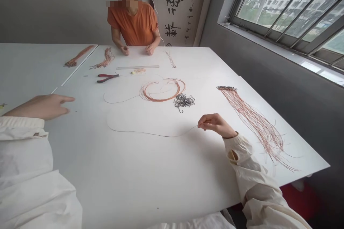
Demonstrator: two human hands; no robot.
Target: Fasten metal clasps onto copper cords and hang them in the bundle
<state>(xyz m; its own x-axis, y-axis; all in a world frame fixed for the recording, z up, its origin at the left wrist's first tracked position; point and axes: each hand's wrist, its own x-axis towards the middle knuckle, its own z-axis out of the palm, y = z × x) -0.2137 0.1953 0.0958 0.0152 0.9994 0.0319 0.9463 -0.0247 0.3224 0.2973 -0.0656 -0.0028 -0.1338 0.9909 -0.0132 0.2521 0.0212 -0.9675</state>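
Thin copper wire [161, 135] is gripped by fingers [205, 122] of right hand [217, 125], near metal hooks [184, 102]; left hand [40, 107] is open above the white table [134, 175].

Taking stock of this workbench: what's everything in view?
white table: one, white, under everything
coil of copper wire: one, copper, mid-table
heap of metal hooks: one, grey, beside coil
red-handled pliers: one, red and black, left of coil
long flat ruler: one, pale, near far edge
hook-topped copper wire bundle: one, copper, right side
smaller copper wire bundles: two, copper, far left
co-worker in orange T-shirt: one, orange, across table
calligraphy scroll: one, white and black, back wall
metal-framed window: one, grey, right
thin wire: one, pale copper, foreground
left hand: one, white sleeve, over table's left, fingers extended
right hand: one, white sleeve, pinching thin wire
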